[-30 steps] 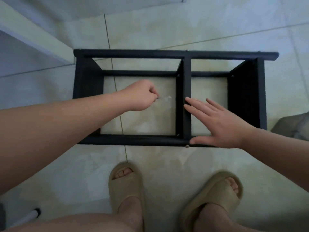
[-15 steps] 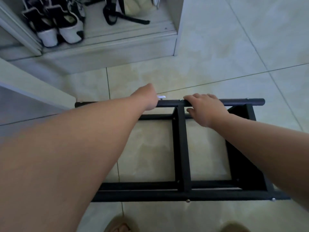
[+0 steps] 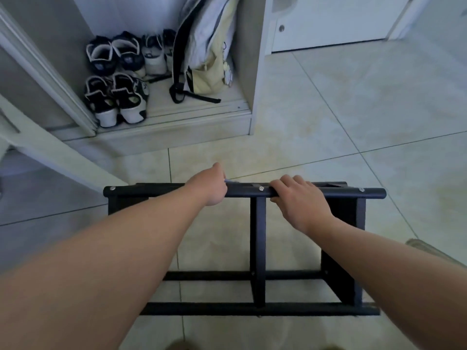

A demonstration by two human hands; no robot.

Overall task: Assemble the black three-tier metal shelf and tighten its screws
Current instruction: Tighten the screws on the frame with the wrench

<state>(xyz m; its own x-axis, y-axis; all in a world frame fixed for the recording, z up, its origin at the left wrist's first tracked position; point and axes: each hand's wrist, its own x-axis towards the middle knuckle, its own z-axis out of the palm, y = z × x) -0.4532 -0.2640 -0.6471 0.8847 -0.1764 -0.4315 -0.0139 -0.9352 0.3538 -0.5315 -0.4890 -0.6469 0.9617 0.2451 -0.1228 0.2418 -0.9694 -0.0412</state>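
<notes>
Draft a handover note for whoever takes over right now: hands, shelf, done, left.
Hands: left hand is curled round a small pale tool, kind unclear, its tip at the far rail; right hand grips that rail right of the middle divider.
Things: shelf rests on the tiled floor.
Done: frame together; three screw heads show in the far rail.
Left: tightness can't be seen; probably go round and tighten every screw.

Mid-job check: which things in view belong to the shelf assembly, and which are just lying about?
Job: black shelf frame, rail screws, left hand holding a small pale tool, right hand gripping that frame.
Lying about: sneakers, backpack, cupboard.
</notes>
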